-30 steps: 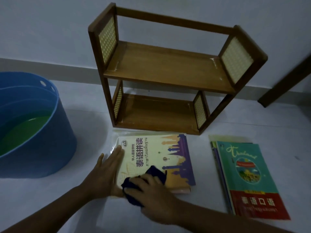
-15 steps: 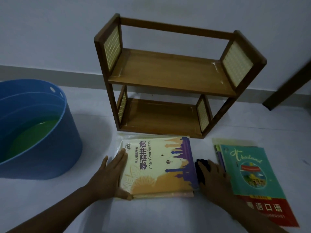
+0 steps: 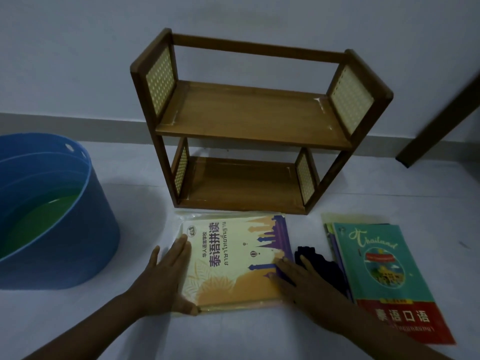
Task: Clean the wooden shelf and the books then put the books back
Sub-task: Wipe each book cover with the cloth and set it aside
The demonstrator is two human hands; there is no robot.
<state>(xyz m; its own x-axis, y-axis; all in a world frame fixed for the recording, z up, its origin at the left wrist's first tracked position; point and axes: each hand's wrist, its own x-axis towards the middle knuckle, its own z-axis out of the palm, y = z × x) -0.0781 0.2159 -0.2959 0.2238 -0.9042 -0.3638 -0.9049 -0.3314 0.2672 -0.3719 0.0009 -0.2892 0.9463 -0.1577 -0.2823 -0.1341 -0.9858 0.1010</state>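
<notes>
**Pale floor and what rests on it**

The pale grey floor [image 3: 259, 339] runs back to a light wall with a low skirting strip. A two-tier brown wooden shelf [image 3: 249, 118] with woven cream side panels stands on it close to the wall, both boards bare. At the left sits a round blue plastic tub [image 3: 65, 245] with greenish water inside. Just in front of the shelf lies a flat cream-and-orange book [image 3: 233, 266] atop a thin stack. Beside its right edge lies a crumpled dark navy cloth [image 3: 322, 266], touching a stack of books topped by a teal-and-red book [image 3: 384, 279].
</notes>
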